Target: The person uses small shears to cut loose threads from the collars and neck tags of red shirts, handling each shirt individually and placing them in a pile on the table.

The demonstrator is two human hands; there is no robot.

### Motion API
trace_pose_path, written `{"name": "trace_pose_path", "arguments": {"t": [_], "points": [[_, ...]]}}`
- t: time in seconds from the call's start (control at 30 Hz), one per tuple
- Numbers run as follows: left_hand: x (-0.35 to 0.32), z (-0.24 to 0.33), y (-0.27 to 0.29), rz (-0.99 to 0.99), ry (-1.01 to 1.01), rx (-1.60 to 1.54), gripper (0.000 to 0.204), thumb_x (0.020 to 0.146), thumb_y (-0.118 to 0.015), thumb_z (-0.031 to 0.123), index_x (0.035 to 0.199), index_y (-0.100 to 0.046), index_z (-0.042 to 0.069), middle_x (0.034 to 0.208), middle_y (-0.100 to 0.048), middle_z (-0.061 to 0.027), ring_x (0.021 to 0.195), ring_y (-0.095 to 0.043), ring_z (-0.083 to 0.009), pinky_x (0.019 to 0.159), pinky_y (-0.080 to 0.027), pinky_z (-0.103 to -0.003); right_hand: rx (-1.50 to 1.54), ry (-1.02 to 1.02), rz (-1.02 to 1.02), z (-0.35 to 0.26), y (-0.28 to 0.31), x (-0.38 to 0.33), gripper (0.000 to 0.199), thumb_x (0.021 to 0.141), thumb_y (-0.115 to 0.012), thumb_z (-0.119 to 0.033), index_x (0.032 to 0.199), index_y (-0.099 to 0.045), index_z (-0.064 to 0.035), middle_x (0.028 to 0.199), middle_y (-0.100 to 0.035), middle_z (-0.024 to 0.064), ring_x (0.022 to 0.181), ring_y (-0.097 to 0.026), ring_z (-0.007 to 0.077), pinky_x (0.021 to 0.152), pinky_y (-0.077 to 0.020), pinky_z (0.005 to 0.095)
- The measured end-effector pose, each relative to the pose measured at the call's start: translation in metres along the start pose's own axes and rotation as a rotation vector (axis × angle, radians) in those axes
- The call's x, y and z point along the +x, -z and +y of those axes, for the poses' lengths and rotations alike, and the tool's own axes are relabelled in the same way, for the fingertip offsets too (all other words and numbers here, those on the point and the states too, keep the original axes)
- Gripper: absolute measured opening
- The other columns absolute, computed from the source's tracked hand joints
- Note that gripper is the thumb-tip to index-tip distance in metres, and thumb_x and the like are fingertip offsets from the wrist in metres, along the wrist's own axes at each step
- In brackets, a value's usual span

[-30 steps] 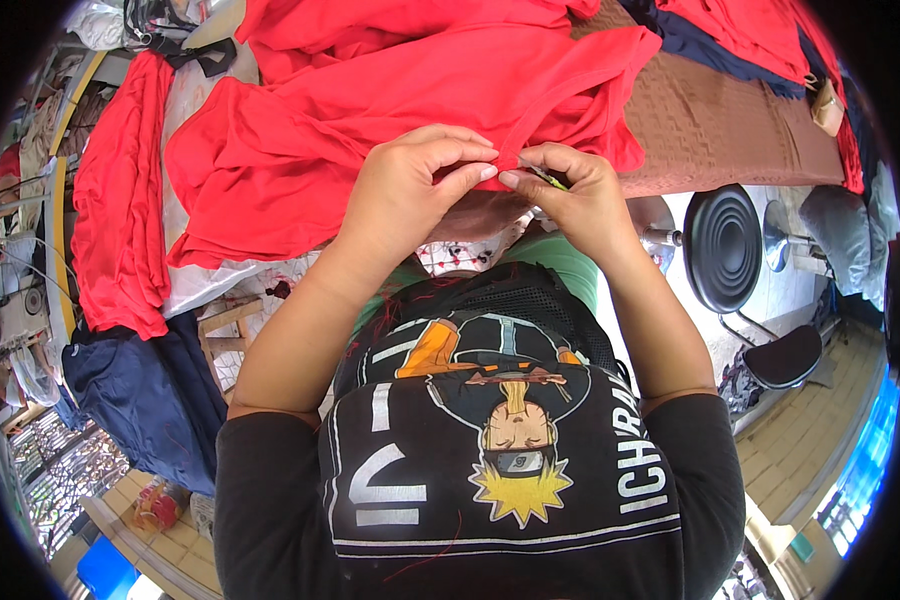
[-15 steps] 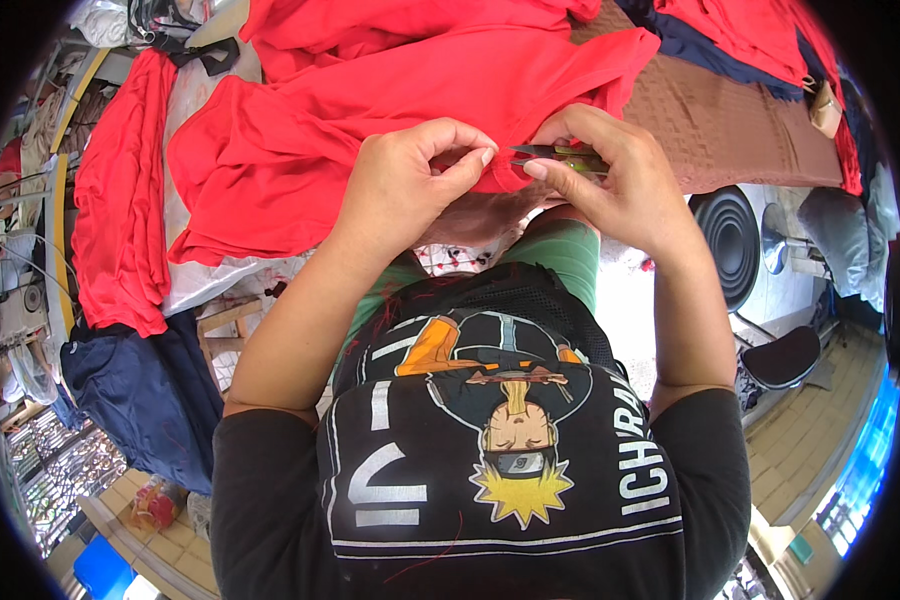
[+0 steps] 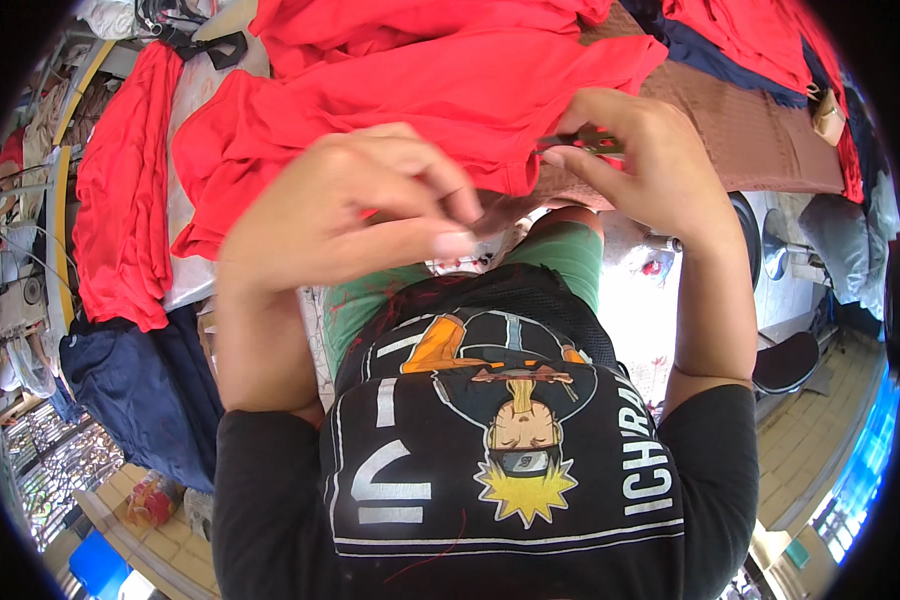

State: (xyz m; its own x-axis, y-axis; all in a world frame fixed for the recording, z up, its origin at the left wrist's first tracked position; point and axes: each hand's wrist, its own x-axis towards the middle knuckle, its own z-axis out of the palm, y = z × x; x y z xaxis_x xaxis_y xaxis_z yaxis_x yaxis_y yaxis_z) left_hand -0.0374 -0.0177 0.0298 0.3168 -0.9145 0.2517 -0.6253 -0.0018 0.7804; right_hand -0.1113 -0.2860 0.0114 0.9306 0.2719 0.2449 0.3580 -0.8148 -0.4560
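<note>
A red garment (image 3: 410, 95) lies in folds across the table, its near edge hanging toward my lap. My left hand (image 3: 340, 215) is off the cloth, raised over its near side and somewhat blurred. Its thumb and fingers are apart, and I see nothing between them. At the garment's right corner, my right hand (image 3: 660, 165) is closed around small dark thread snips (image 3: 598, 143). Their blades point left, just above the red cloth. The inner fingers of the right hand are partly hidden.
A brown cloth (image 3: 735, 125) covers the table on the right, with more red and navy garments (image 3: 735, 50) at the back right. Another red garment (image 3: 125, 190) hangs at the left, above a navy one (image 3: 145, 395). A dark stool seat (image 3: 787, 362) stands at the right.
My left hand has left the garment's edge, moving down and toward me, its pinch now opened. My right hand with the snips has shifted slightly right.
</note>
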Motion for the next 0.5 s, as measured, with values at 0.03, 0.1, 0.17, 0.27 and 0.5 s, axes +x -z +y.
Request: {"name": "trace_pose_path", "arguments": {"t": [0.03, 0.1, 0.17, 0.27, 0.5], "points": [[-0.008, 0.008, 0.010, -0.082, 0.018, -0.089, 0.017, 0.087, -0.063, 0.013, 0.078, -0.070, -0.001, 0.086, -0.067, -0.0106, 0.083, -0.061, -0.0222, 0.084, -0.046, -0.037, 0.070, -0.055, 0.003, -0.001, 0.001, -0.003, 0.026, 0.075, -0.074, -0.027, 0.083, -0.064, -0.0043, 0.070, -0.063, 0.0125, 0.066, -0.063, 0.0309, 0.061, -0.0489, 0.0389], [-0.017, 0.014, 0.010, 0.051, 0.182, 0.003, 0.017, 0.087, -0.062, 0.011, 0.077, -0.068, -0.001, 0.088, -0.067, -0.0114, 0.086, -0.061, -0.0222, 0.084, -0.046, -0.036, 0.212, -0.143, -0.012, 0.001, -0.007, -0.006, 0.032, 0.073, -0.077, -0.030, 0.087, -0.066, -0.0029, 0.071, -0.064, 0.0124, 0.066, -0.064, 0.0266, 0.062, -0.0498, 0.0358], [-0.022, 0.003, -0.001, 0.188, 0.328, 0.023, 0.012, 0.084, -0.067, 0.012, 0.082, -0.067, 0.000, 0.097, -0.067, -0.0102, 0.093, -0.061, -0.0222, 0.085, -0.046, -0.035, 0.349, -0.223, -0.047, 0.007, -0.032, -0.016, 0.039, 0.072, -0.080, -0.034, 0.090, -0.068, -0.0012, 0.071, -0.065, 0.0118, 0.067, -0.065, 0.0210, 0.063, -0.0502, 0.0324], [-0.016, -0.021, -0.041, 0.347, 0.250, 0.432, 0.015, 0.080, -0.072, 0.013, 0.091, -0.068, 0.003, 0.101, -0.066, -0.0082, 0.097, -0.061, -0.0213, 0.085, -0.047, -0.033, 0.479, -0.464, -0.122, 0.006, -0.066, -0.021, 0.031, 0.076, -0.081, -0.020, 0.090, -0.066, 0.0029, 0.074, -0.062, -0.0013, 0.071, -0.055, 0.0045, 0.062, -0.0459, 0.0242], [-0.012, -0.048, -0.075, 0.448, 0.269, 0.540, 0.017, 0.074, -0.075, 0.011, 0.089, -0.070, 0.005, 0.097, -0.066, -0.0029, 0.088, -0.061, -0.0214, 0.079, -0.050, -0.032, 0.582, -0.494, -0.096, 0.001, -0.070, -0.022, 0.019, 0.079, -0.076, -0.016, 0.085, -0.068, 0.0000, 0.064, -0.059, 0.0024, 0.061, -0.052, 0.0053, 0.056, -0.0434, 0.0251]]}}
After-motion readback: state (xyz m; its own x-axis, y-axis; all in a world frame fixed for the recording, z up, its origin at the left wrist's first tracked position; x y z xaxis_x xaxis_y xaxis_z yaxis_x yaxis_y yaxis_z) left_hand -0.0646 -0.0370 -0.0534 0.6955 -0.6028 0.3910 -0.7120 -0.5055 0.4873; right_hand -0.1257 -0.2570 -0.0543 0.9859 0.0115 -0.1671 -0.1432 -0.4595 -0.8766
